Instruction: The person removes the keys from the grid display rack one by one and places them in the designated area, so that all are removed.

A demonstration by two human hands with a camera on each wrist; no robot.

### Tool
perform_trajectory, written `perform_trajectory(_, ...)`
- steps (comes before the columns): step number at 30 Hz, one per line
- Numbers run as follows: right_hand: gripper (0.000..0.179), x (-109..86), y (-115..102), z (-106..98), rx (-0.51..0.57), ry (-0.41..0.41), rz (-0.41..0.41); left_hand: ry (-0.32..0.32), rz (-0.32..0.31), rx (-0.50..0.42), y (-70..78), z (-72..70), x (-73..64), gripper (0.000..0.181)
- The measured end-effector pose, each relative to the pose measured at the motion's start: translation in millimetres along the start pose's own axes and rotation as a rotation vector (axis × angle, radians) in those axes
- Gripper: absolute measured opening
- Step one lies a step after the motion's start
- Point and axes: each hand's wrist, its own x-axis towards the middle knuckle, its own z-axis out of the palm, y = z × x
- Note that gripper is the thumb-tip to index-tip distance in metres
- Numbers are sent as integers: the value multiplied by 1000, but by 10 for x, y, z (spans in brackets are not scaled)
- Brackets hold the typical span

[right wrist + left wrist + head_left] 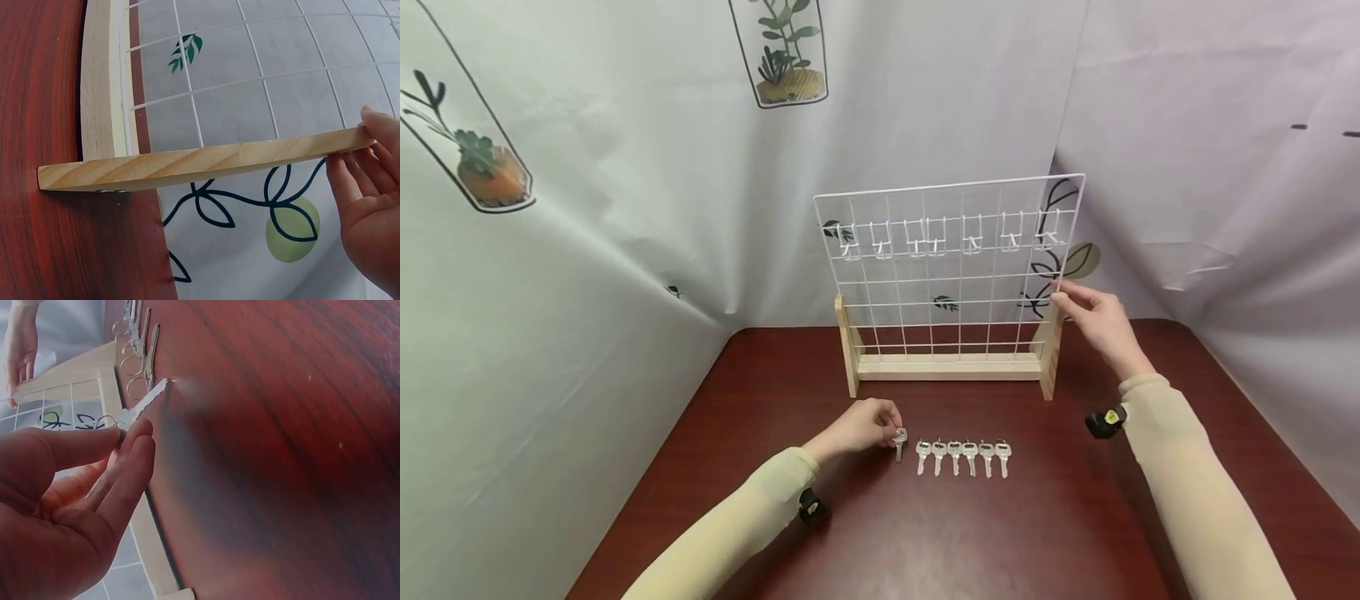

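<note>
My left hand [867, 427] pinches a silver key [147, 400] by its head between thumb and fingers, a small ring on the key and its blade pointing away from the hand. To its right, several more silver keys [955, 457] with rings lie in a row on the table. Behind them stands a white wire grid rack [947, 283] on a wooden stand, with several white hooks [972, 243] along its upper part. My right hand [1096, 321] grips the top of the stand's right wooden upright [206, 164], thumb on one side and fingers on the other.
The dark red wooden table [1000, 542] runs back to a pale cloth backdrop [625, 250] printed with plants, which also hangs at both sides. A wooden crossbar [947, 368] joins the stand's uprights low down. Black wrist cameras sit on both sleeves.
</note>
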Motion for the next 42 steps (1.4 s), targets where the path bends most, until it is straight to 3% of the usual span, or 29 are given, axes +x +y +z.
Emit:
perform_trajectory(5, 67, 19, -16, -9, 3, 4, -17, 1, 5, -8, 18, 31, 25, 10)
perform_trajectory(13, 66, 31, -16, -43, 7, 11, -6, -7, -37, -27, -15, 63, 108, 10)
perform_trajectory(21, 56, 62, -44, -55, 17, 8, -19, 18, -30, 76, 7, 86, 120, 5)
perform_trajectory(29, 66, 48, -48, -67, 16, -2, -8, 21, -53, 66, 67, 97, 112, 5)
perform_trajectory(35, 63, 0, -5, -35, 12, -14, -16, 0, -51, 86, 57, 150, 71, 9)
perform_trajectory(42, 59, -26, 4, -16, 20, -15, -13, 29, -29, 133, 16, 195, 63, 11)
